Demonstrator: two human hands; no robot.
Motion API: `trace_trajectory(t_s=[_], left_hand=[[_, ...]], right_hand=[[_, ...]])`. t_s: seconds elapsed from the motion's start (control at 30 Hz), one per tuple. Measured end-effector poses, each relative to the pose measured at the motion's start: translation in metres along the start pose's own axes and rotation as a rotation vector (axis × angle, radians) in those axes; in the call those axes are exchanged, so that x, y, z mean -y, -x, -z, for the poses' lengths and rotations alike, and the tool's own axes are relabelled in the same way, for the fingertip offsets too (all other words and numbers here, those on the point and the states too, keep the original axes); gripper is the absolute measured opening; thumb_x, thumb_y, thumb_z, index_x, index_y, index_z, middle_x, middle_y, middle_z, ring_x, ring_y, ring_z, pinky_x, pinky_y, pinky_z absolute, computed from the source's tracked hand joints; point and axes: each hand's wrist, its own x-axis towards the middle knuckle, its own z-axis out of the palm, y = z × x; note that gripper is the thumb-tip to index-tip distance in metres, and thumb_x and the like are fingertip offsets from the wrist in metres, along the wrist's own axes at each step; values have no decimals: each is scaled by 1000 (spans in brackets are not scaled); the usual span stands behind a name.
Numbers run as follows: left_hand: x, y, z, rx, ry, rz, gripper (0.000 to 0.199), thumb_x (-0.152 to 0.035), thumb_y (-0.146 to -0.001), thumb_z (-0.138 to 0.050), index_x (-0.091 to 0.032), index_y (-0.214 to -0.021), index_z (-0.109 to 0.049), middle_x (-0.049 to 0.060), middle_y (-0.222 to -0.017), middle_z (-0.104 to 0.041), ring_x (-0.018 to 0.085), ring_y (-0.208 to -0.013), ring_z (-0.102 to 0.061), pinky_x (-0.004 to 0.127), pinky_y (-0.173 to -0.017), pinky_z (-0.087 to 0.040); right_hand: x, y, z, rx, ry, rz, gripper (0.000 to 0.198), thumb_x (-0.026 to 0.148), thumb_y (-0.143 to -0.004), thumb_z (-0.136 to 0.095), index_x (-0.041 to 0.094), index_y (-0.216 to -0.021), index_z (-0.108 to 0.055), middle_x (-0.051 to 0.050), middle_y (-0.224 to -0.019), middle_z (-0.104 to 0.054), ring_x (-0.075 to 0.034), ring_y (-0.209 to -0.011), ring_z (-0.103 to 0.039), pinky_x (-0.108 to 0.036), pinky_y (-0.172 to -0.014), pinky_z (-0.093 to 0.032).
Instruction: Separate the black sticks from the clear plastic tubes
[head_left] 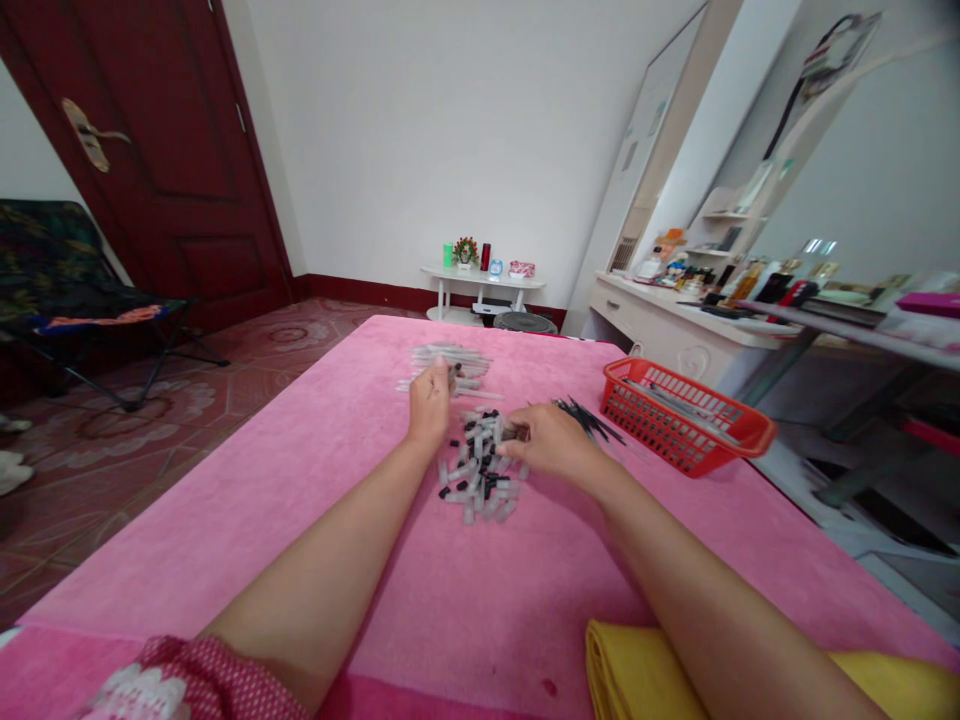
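Note:
On a pink cloth lies a loose pile of clear pen caps and small black plugs [480, 470]. My left hand [430, 402] is closed beyond the pile's far left side, with a small black-ended pen part [455, 370] at its fingertips. Behind that hand, several clear pen barrels [450, 355] lie side by side. At the right edge of the pile, my right hand [547, 438] has its fingers bent together in a pinch; what sits between them is blurred. Thin black refills [589, 420] lie just past the right hand.
An orange-red plastic basket [675, 440] holding long thin pieces stands at the table's right side. Folded yellow cloth [626, 670] lies under my right forearm. The pink cloth [300, 480] covers the table. A dressing table [630, 300] with bottles stands beyond on the right.

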Motion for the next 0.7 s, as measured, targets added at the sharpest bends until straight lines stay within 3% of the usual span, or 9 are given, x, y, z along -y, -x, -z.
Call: trace_trajectory(t_s=[0.1, 0.17, 0.37, 0.57, 0.7], left_hand=[[6, -9, 1, -64, 271, 55, 52, -56, -91, -32, -15, -81, -63, -1, -59, -44, 9, -51, -38, 20, -47, -29], [9, -11, -1, -75, 394, 76, 42, -52, -90, -42, -16, -85, -63, -2, -61, -43, 8, -50, -36, 19, -46, -29], [15, -12, -7, -57, 648, 231, 21, -35, -84, -58, -15, -82, -64, -1, -65, -50, 7, -53, -43, 18, -51, -36], [15, -11, -2, -112, 560, 310, 28, -39, -79, -63, -13, -88, -68, 2, -68, -61, 10, -57, -53, 21, -53, -39], [14, -11, -1, -114, 631, 350, 28, -39, -77, -66, -14, -89, -66, -6, -50, -44, 5, -42, -37, 18, -42, -29]], right_hand=[[-1, 4, 6, 226, 74, 46, 11, 29, -64, -70, 21, -72, -71, 1, -67, -67, -12, -61, -56, -21, -52, -27], [1, 6, 6, 287, 121, 44, 14, 28, -63, -71, 21, -75, -72, 1, -69, -67, -12, -62, -57, -21, -51, -28], [6, 6, 1, 308, 202, 88, 15, 27, -66, -68, 21, -80, -72, -2, -75, -70, -15, -68, -61, -22, -54, -32], [23, 14, 5, 289, 324, 138, 25, 15, -69, -60, 20, -93, -68, -7, -90, -71, -21, -84, -65, -24, -62, -37], [35, 21, 7, 291, 376, 123, 31, 10, -69, -57, 19, -97, -67, -12, -93, -71, -24, -87, -66, -26, -66, -40]])
